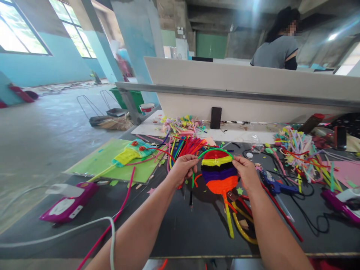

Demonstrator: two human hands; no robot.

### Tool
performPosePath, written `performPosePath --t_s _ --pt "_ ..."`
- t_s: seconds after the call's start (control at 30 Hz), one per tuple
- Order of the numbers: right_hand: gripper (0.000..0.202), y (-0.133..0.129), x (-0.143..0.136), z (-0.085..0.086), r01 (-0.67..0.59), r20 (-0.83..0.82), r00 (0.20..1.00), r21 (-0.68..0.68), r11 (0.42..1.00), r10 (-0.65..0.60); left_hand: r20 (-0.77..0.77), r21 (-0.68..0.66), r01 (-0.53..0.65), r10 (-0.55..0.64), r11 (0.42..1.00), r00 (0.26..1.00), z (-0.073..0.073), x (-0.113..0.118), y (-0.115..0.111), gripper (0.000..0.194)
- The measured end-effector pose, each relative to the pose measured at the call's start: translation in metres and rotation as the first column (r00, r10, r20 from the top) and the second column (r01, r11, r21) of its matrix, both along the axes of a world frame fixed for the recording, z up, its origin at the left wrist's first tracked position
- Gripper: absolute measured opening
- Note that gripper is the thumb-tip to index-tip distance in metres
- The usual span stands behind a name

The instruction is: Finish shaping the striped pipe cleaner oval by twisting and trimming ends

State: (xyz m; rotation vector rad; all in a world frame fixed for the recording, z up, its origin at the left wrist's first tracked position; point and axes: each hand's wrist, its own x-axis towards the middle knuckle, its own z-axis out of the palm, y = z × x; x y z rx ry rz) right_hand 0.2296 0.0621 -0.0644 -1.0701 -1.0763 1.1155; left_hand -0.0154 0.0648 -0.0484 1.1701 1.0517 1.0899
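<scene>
Between my two hands a green pipe cleaner (216, 149) arches along the top edge of a rounded, striped pipe-cleaner piece (219, 174). Its bands run red, yellow, black, purple and orange, and a yellow-green stem (229, 221) hangs below. My left hand (184, 168) is closed on the green pipe cleaner at the left, and a loose end dangles under the fingers. At the right, my right hand (245, 171) pinches the other part of the green pipe cleaner against the piece's upper edge. Scissors with yellow-and-red handles (243, 215) lie just below, partly hidden by my right forearm.
On the left, a blue-and-yellow pipe-cleaner piece (132, 152) lies on a green sheet (98, 155). A blue glue gun (277, 183) with its cord rests at right. Pipe-cleaner bundles (191, 146), purple power strips (69, 202) and a phone (216, 118) surround. A person (277, 47) is behind the partition.
</scene>
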Motion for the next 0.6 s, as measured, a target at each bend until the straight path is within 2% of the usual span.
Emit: performPosePath --t_s 0.17,0.6 --pt "0.020 -0.002 -0.003 0.005 0.035 -0.036 0.999 -0.017 0.999 -0.036 -0.001 0.006 0.057 -0.057 0.998 0.998 -0.004 0.003 -0.001 0.031" --pt "0.019 -0.003 -0.007 0.008 0.068 -0.080 0.994 -0.049 0.996 -0.071 -0.013 0.069 0.068 -0.067 0.995 0.998 -0.002 0.011 -0.007 0.030"
